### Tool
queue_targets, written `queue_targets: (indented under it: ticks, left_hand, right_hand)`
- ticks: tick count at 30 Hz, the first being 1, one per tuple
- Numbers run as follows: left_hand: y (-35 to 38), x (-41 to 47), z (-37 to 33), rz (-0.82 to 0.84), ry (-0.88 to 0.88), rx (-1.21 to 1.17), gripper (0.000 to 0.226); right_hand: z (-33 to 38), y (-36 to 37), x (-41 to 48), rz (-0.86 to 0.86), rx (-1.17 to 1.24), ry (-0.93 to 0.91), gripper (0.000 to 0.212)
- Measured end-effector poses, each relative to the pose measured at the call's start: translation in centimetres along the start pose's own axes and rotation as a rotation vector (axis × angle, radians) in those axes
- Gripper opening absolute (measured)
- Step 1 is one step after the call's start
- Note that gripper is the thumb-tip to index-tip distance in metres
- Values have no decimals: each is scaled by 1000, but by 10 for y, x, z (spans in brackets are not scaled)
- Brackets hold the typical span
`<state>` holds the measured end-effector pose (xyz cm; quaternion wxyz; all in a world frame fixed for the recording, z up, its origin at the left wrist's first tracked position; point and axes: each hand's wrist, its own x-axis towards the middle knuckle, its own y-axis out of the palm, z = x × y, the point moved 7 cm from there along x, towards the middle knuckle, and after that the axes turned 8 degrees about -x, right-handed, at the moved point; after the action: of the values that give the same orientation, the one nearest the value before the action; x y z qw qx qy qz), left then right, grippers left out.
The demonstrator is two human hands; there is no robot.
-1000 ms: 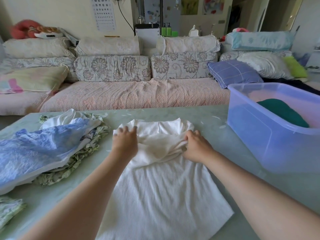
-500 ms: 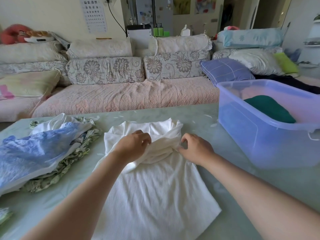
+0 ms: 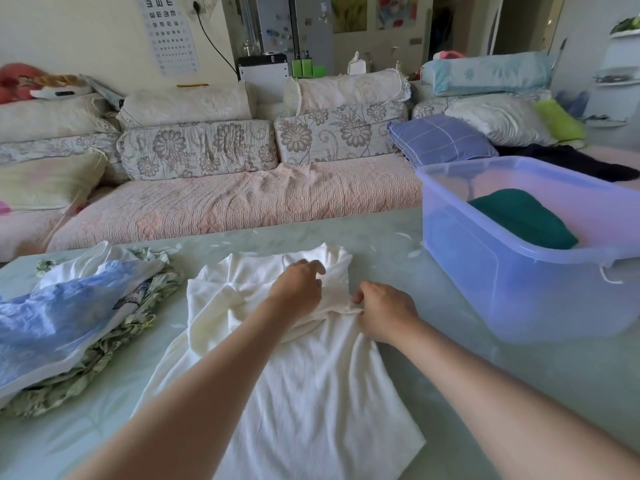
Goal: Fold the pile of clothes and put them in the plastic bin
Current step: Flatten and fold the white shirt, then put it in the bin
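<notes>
Pinched: right hand (image 3: 384,313) holds a fold of white shirt (image 3: 311,382) between thumb and fingers; left hand (image 3: 298,289) rests on its folded top, fingers bent, grip cannot be told. Shirt: flat on table (image 3: 519,393), left of plastic bin (image 3: 502,292). Green garment (image 3: 519,216): inside bin. Clothes pile (image 3: 69,323): farther left of bin

Eye chart (image 3: 168,32) is hanging on the wall (image 3: 86,32), carrying the only legible marks: rows of bold black tumbling E shapes, each turning a different way; top row is showing three big ones looking like 3 W E, second row is showing four smaller ones, rows below are shrinking into specks too small to tell; tiny figures are sitting beside the rows at the chart edges, blurring out, not readable
</notes>
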<state>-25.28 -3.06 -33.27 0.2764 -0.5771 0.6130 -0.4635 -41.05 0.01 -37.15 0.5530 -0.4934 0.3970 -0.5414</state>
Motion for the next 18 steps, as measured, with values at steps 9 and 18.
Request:
queue_targets:
  ticks: [9,18]
  left_hand:
    - [50,84,-27,143,-11,162,37]
    - [15,145,15,-138,-392,-301,29]
  right_hand:
    - [9,-1,8,-130,160,-125,26]
    - [-26,7,22,-161,268,-12,22]
